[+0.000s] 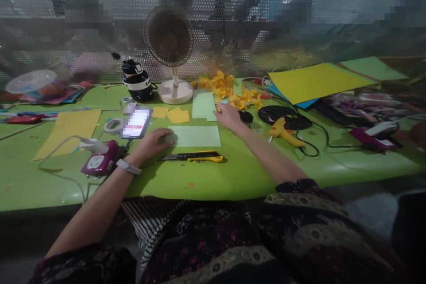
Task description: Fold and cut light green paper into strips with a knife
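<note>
My left hand point(153, 143) lies on the table with its fingers stretched out, fingertips at the left end of a pale green paper rectangle point(196, 136). Just in front of that paper is a utility knife point(203, 156) with a black and yellow handle, its blade pointing left. My right hand point(229, 118) reaches farther back, fingers curled together beside another pale green sheet point(203, 104) and yellow paper flowers point(219, 82). What its fingertips hold, if anything, is too small to make out. Small orange-yellow paper pieces point(178, 116) lie between the hands, farther back.
Left are a lit phone point(136, 123), a tape roll point(113, 126) and a purple power socket point(101, 159). Behind stand a fan point(175, 91) and a black bottle point(138, 82). A yellow glue gun point(286, 133) with its cord, a black palette point(299, 119) and large yellow sheets point(316, 82) are right.
</note>
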The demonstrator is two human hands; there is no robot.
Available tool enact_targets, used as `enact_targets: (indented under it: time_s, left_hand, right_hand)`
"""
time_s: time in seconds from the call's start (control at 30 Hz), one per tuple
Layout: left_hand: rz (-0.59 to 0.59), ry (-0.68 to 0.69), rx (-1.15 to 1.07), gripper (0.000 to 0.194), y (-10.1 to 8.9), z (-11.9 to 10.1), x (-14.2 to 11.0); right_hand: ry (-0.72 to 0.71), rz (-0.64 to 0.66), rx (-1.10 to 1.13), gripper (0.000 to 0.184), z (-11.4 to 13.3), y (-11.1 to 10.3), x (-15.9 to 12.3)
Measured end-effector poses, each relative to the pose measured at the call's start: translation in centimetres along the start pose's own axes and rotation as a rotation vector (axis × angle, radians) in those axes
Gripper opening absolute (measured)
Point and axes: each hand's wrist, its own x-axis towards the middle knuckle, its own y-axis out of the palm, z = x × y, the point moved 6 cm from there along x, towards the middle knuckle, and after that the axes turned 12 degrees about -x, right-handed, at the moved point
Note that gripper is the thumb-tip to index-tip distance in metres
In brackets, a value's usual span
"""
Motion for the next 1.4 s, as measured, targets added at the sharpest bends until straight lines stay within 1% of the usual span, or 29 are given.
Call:
enact_targets:
  time_s: [0.03, 0.07, 0.1, 0.17, 0.2, 0.27, 0.33, 0.4, 0.5, 0.57, 0.63, 0.7, 0.77, 0.87, 0.97, 1.07, 1.13, 1.17, 1.2, 1.23, 1.27, 1.33, 1.4]
  left_hand:
    - [0.045, 0.004, 0.019, 0.067, 0.3, -0.1, 0.0]
    - [0.095, 0.007, 0.044, 0.075, 0.6, -0.3, -0.1]
    - [0.145, 0.008, 0.074, 0.080, 0.9, -0.4, -0.2]
    - [0.223, 0.009, 0.144, 0.084, 1.3, -0.7, -0.3]
    - [0.242, 0.008, 0.177, 0.083, 1.4, -0.8, -0.3]
    - [0.248, 0.000, 0.224, 0.083, 1.4, -0.9, -0.3]
    - [0.235, -0.004, 0.245, 0.083, 1.3, -1.0, -0.3]
    - [0.223, -0.004, 0.248, 0.083, 1.2, -1.0, -0.3]
    - [0.196, 0.005, 0.223, 0.077, 1.0, -0.9, -0.3]
    - [0.152, 0.026, 0.176, 0.066, 0.8, -1.0, -0.2]
    - [0.089, 0.045, 0.105, 0.048, 0.5, -1.2, -0.1]
    - [0.015, 0.024, 0.019, 0.033, 0.1, -1.4, -0.1]
    - [-0.050, -0.026, -0.065, 0.028, -0.3, -1.5, -0.2]
    - [-0.097, -0.083, -0.125, 0.031, -0.9, -1.6, -0.5]
    - [-0.069, -0.135, -0.114, 0.037, -1.3, -1.5, -0.8]
    - [-0.044, -0.257, -0.072, 0.040, -1.4, -1.2, -1.1]
    - [-0.100, -0.304, 0.008, 0.038, -1.5, -1.8, -1.2]
    - [-0.148, -0.283, 0.067, 0.040, -1.5, -2.5, -1.1]
    - [-0.192, -0.227, 0.137, 0.048, -1.4, -3.6, -1.0]
    - [-0.180, -0.145, 0.199, 0.055, -0.9, -4.7, -0.7]
    - [-0.118, -0.050, 0.241, 0.058, 0.0, -5.9, -0.4]
    - [0.081, 0.119, 0.269, 0.062, 2.5, -7.6, -0.2]
    - [0.222, 0.211, 0.257, 0.073, 4.4, -8.4, -0.3]
  right_hand:
    - [-0.073, -0.021, -0.082, 0.038, 0.2, -0.4, -0.8]
    - [-0.165, -0.003, -0.103, 0.044, 0.5, -0.4, -1.8]
    - [-0.278, 0.048, -0.081, 0.051, 0.9, -0.2, -2.9]
    - [-0.515, 0.197, -0.044, 0.064, 1.4, 0.8, -5.3]
    - [-0.595, 0.258, -0.037, 0.070, 1.4, 1.3, -6.4]
    - [-0.664, 0.312, -0.028, 0.072, 0.9, 2.3, -7.7]
    - [-0.668, 0.292, -0.016, 0.063, 0.3, 3.1, -8.2]
    - [-0.657, 0.233, 0.000, 0.052, 0.1, 3.5, -8.1]
    - [-0.640, 0.160, 0.048, 0.041, 0.2, 3.6, -7.7]
    - [-0.592, 0.145, 0.108, 0.037, 0.3, 3.3, -7.5]
    - [-0.509, 0.160, 0.184, 0.034, 0.2, 2.8, -7.2]
    - [-0.424, 0.199, 0.265, 0.035, 0.1, 2.3, -7.2]
    - [-0.381, 0.249, 0.330, 0.039, 0.0, 1.8, -7.4]
    - [-0.369, 0.278, 0.332, 0.044, 0.1, 1.4, -7.8]
    - [-0.377, 0.239, 0.262, 0.045, 0.2, 1.3, -7.7]
    - [-0.390, 0.188, 0.207, 0.047, 0.3, 1.5, -7.4]
    - [-0.388, 0.170, 0.179, 0.042, 0.3, 1.6, -7.2]
    - [-0.387, 0.169, 0.168, 0.039, 0.3, 1.7, -7.1]
    - [-0.386, 0.173, 0.161, 0.037, 0.4, 1.8, -7.1]
    - [-0.386, 0.181, 0.156, 0.035, 0.4, 1.9, -7.0]
    - [-0.386, 0.188, 0.155, 0.034, 0.5, 2.0, -7.0]
    - [-0.386, 0.200, 0.163, 0.035, 0.5, 2.2, -6.9]
    - [-0.379, 0.209, 0.175, 0.035, 0.6, 2.3, -6.8]
